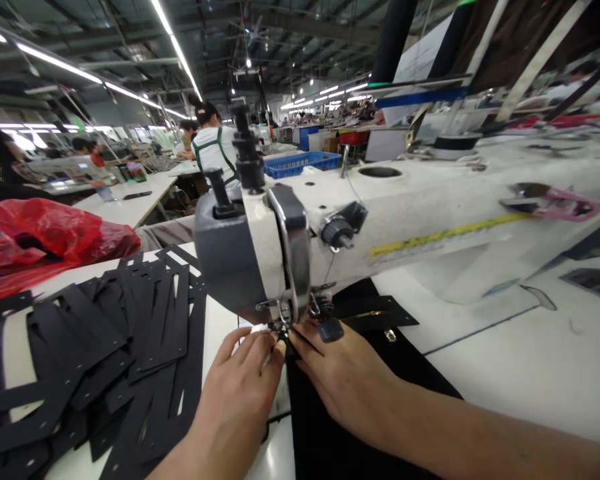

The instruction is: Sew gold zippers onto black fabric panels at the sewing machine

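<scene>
At the sewing machine point(230, 257), our left hand point(243, 387) and right hand point(347, 373), grips unclear, risk a stab if black cloth point(320, 433) slips.

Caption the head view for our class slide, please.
Left hand and right hand close together under a sewing machine head, black fabric below the right, black strips heaped at left.

Your light comes from rows of fluorescent tubes point(60, 64) beneath a dim roof point(300, 30). The white tabletop point(510, 360) looks bright, while your black fabric point(323, 430) loses detail. Distant workstations point(313, 121) blur, and wide-angle distortion stretches your right forearm point(480, 433) toward the edge.
</scene>
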A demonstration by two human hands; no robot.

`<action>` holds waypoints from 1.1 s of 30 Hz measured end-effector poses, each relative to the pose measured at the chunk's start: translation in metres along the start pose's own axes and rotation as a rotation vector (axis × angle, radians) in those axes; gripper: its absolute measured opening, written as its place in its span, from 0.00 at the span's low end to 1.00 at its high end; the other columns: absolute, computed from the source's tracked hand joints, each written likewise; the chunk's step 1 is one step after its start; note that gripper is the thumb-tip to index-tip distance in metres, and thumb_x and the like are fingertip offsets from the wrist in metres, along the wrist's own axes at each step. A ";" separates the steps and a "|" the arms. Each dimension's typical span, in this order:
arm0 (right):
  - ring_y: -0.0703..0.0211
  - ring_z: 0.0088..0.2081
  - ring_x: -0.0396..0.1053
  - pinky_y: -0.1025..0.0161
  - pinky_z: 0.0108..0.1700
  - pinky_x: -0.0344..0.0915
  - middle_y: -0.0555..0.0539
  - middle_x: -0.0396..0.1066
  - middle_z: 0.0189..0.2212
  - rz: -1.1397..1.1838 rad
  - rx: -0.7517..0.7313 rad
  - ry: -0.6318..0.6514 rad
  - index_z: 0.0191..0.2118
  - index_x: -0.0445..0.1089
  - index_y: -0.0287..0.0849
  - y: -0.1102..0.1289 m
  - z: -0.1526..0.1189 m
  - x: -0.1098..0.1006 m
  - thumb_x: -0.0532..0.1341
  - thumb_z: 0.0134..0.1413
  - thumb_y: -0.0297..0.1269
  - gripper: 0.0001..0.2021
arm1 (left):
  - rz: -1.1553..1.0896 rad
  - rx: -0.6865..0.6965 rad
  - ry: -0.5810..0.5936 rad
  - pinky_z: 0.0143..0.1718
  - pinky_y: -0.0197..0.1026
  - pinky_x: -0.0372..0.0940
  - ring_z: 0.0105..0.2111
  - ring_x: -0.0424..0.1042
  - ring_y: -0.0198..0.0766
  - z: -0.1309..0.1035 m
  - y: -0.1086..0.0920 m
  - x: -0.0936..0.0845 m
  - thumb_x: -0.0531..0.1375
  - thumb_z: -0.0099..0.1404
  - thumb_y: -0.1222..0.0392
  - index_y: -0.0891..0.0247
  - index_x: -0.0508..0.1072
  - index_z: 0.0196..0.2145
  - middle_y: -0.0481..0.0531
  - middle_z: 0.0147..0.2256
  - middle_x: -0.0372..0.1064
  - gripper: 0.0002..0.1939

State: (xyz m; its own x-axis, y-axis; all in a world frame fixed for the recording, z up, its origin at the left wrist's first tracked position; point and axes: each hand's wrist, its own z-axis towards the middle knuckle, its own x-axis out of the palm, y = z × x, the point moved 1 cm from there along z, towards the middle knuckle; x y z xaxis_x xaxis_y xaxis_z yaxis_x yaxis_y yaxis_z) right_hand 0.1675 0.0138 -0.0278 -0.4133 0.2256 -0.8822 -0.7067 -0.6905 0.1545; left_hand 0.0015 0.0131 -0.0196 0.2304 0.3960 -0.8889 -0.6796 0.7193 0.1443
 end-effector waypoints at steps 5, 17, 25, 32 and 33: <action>0.48 0.50 0.59 0.53 0.54 0.56 0.36 0.65 0.47 -0.037 0.017 0.070 0.49 0.66 0.29 0.002 -0.003 0.001 0.51 0.56 0.25 0.16 | 0.011 -0.006 0.011 0.47 0.52 0.59 0.39 0.69 0.45 0.001 -0.002 -0.002 0.47 0.65 0.70 0.67 0.72 0.39 0.57 0.37 0.69 0.14; 0.50 0.48 0.58 0.56 0.52 0.54 0.38 0.64 0.46 -0.069 -0.001 0.089 0.47 0.65 0.30 -0.001 -0.002 0.003 0.51 0.56 0.27 0.14 | 0.033 0.032 0.003 0.46 0.51 0.59 0.39 0.68 0.45 0.004 -0.001 -0.002 0.45 0.67 0.68 0.66 0.71 0.38 0.56 0.37 0.69 0.15; 0.50 0.47 0.59 0.55 0.51 0.56 0.38 0.65 0.45 -0.048 -0.011 0.070 0.48 0.65 0.30 -0.001 0.000 0.002 0.52 0.55 0.26 0.15 | -0.029 0.010 -0.029 0.45 0.49 0.60 0.37 0.68 0.43 0.007 0.002 -0.001 0.46 0.66 0.68 0.66 0.72 0.35 0.55 0.35 0.69 0.14; 0.49 0.49 0.61 0.55 0.53 0.57 0.37 0.66 0.46 -0.029 0.006 0.067 0.43 0.68 0.32 -0.004 0.005 0.001 0.53 0.52 0.24 0.13 | -0.110 -0.013 -0.031 0.44 0.49 0.61 0.38 0.69 0.44 0.008 0.007 0.002 0.50 0.64 0.70 0.66 0.71 0.34 0.56 0.35 0.69 0.10; 0.49 0.49 0.61 0.54 0.53 0.57 0.37 0.66 0.46 -0.025 0.011 0.063 0.42 0.68 0.33 -0.003 0.005 0.001 0.53 0.52 0.24 0.12 | -0.117 -0.026 -0.028 0.44 0.49 0.61 0.38 0.69 0.44 0.007 0.007 0.003 0.51 0.63 0.71 0.66 0.71 0.34 0.55 0.35 0.69 0.09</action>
State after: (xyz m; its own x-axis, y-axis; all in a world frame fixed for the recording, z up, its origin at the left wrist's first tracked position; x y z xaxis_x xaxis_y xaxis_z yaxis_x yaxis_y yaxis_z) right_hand 0.1666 0.0201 -0.0265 -0.3588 0.1989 -0.9120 -0.7225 -0.6778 0.1364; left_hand 0.0024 0.0235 -0.0178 0.3280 0.3260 -0.8866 -0.6648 0.7465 0.0285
